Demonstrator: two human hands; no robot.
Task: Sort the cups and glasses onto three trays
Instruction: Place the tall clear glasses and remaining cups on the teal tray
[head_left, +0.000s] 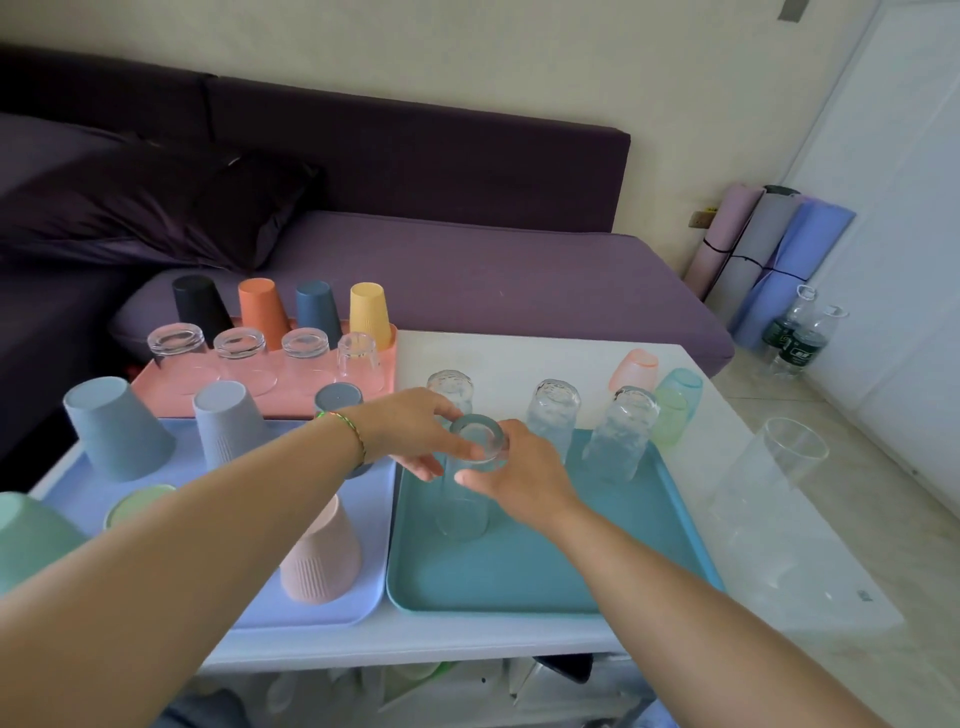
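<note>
Currently: tall clear glass (464, 501) inverted, mouth at teal tray (519, 582) floor, near tray's left edge. Left hand (410, 431) and right hand (524, 483) both pinch upturned thick base. Judged rigid, fragile, slick, base-heavy; grip walls below base.

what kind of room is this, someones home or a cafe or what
Most likely a living room in a home: a purple sofa with a dark cushion sits behind the white table, rolled exercise mats lean in the corner, and water bottles stand on the tiled floor.
</note>
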